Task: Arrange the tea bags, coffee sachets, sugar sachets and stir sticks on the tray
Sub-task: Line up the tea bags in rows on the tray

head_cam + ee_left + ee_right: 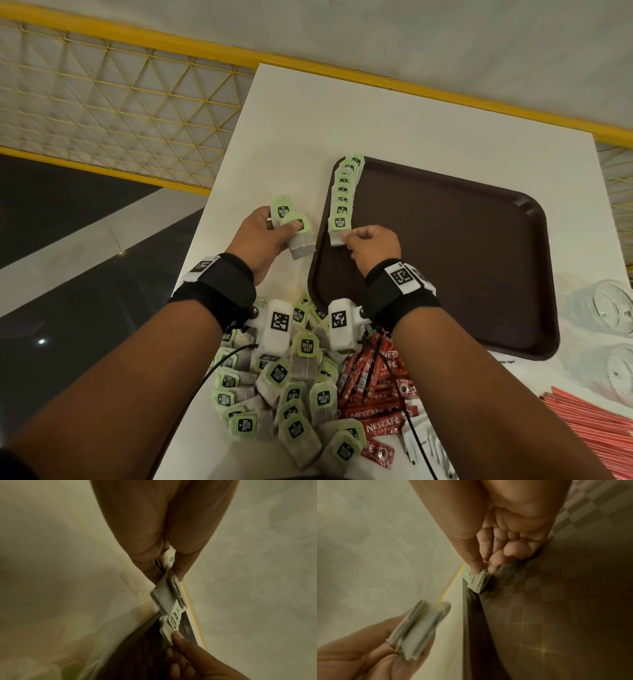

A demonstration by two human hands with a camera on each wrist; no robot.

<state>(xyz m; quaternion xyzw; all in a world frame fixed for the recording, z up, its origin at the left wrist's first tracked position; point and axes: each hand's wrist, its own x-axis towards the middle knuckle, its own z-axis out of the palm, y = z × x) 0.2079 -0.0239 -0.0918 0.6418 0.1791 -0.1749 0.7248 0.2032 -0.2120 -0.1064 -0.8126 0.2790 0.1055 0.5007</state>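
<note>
A dark brown tray (462, 260) lies on the white table (308, 130). A row of several green-tagged tea bags (343, 195) runs along the tray's left edge. My right hand (371, 245) pinches the nearest tea bag of that row (337, 236), also seen from the right wrist (476, 580). My left hand (263, 236) holds a small stack of tea bags (298, 236) just left of the tray; the same stack (169, 593) shows in the left wrist view. A loose pile of tea bags (287, 387) and red coffee sachets (376, 394) lies near me.
Red stir sticks (592, 421) lie at the right front. Clear glass jars (613, 308) lie on their sides to the right of the tray. A yellow mesh railing (102, 102) runs beyond the table's left and far edges.
</note>
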